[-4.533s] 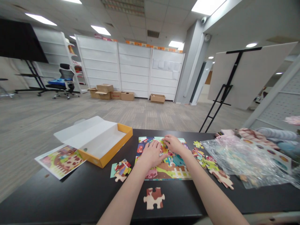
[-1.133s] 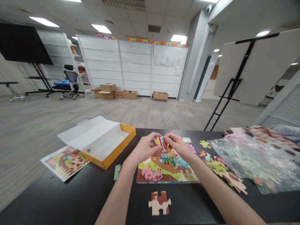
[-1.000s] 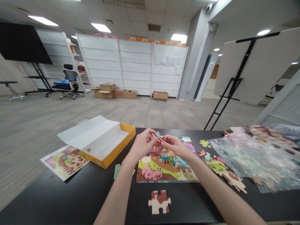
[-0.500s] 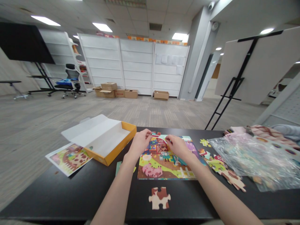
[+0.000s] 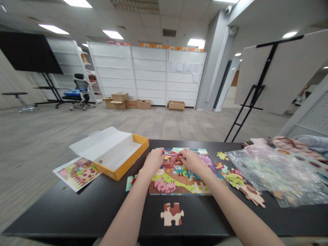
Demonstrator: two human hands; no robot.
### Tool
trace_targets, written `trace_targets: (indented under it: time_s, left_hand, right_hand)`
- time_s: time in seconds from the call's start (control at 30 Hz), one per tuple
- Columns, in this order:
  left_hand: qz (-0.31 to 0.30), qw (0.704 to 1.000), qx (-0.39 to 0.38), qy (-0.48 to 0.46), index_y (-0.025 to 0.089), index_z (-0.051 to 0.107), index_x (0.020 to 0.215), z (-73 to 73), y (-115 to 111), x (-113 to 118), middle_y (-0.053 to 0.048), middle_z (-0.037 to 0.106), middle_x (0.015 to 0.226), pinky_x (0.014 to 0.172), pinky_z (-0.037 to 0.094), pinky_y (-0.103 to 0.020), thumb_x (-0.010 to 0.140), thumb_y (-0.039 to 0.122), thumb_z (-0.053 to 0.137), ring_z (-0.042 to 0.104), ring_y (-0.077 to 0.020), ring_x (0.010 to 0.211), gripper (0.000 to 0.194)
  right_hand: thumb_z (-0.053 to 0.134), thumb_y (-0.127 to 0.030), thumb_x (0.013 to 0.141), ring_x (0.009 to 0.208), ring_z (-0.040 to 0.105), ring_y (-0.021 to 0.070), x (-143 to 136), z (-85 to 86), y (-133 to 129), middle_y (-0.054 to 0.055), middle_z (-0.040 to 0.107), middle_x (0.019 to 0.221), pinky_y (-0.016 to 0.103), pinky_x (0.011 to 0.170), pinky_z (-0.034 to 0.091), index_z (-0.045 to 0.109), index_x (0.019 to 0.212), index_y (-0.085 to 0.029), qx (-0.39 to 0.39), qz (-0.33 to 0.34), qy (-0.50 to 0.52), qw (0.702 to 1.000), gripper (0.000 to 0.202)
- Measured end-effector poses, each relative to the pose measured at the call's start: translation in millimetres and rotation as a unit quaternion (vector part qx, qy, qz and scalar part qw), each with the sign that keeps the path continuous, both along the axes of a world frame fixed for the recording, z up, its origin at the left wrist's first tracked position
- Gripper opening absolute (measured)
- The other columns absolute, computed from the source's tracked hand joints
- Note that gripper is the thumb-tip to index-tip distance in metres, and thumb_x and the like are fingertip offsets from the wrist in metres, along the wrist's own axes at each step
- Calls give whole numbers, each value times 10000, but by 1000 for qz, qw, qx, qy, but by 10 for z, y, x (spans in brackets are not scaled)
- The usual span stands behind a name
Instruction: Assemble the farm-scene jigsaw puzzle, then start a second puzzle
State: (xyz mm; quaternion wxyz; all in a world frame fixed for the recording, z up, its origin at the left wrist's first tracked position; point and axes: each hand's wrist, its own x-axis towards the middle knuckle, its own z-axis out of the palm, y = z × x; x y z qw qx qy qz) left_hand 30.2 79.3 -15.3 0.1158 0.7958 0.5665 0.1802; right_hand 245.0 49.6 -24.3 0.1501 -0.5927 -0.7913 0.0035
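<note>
Here, 2 hands bend their fingers over 1 puzzle, grasp unclear.

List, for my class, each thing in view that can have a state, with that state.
Yellow box: open, flap folded back
Puzzle: pieces laid together, partly hidden
Brown-and-cream piece: loose, flat
Picture sheet: face up
Plastic bag: crumpled; open or sealed unclear
Left hand: fingers bent at the puzzle; grip unclear
Right hand: same
Screen: dark
Ceiling light: lit
</note>
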Motion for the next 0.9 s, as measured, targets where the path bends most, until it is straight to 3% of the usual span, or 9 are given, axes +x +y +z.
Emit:
trace_targets:
  time_s: [0.17, 0.47, 0.7, 0.8, 0.9]
  left_hand:
    - [-5, 998, 10, 56, 188, 674, 1047, 42, -60, 27, -125, 718, 1024, 840, 512, -343, 922, 245, 532, 691, -259, 970, 198]
    - [-59, 993, 3, 102, 247, 740, 955, 101, -146, 101, -87, 725, 1061, 837, 521, -347, 891, 147, 491, 693, -252, 981, 276]
    - [-16, 993, -13, 117, 241, 743, 1039, 170, -146, -39, -121, 737, 1043, 831, 531, -387, 891, 172, 506, 695, -289, 992, 288]
    - [18, 992, -9, 125, 181, 712, 1113, 205, -144, -138, -167, 717, 1085, 825, 534, -432, 893, 147, 483, 684, -329, 1018, 319]
    - [6, 992, -5, 129, 185, 696, 1138, 211, -147, -159, -160, 703, 1122, 849, 529, -415, 908, 141, 464, 671, -312, 1043, 330]
  right_hand:
    - [521, -210, 969, 949, 641, 205, -13, -47, 5, 86, 697, 1023, 287, 825, 449, 704, 1011, -188, 30, 30, 15, 999, 189]
    - [500, -206, 996, 1073, 601, 219, -98, -69, -21, 91, 707, 1175, 368, 979, 440, 716, 1101, -199, 60, 182, 45, 980, 240]
    - [530, -210, 981, 1044, 619, 219, -109, -52, -31, 91, 725, 1143, 370, 965, 448, 709, 1113, -193, 27, 180, 37, 983, 223]
    - [534, -219, 978, 1097, 604, 225, -114, -50, -45, 103, 695, 1230, 380, 997, 440, 681, 1176, -186, 30, 171, 37, 984, 249]
    - [520, -235, 985, 1183, 570, 230, -121, -79, -42, 110, 641, 1333, 399, 1043, 416, 636, 1267, -197, 37, 179, 33, 983, 307]
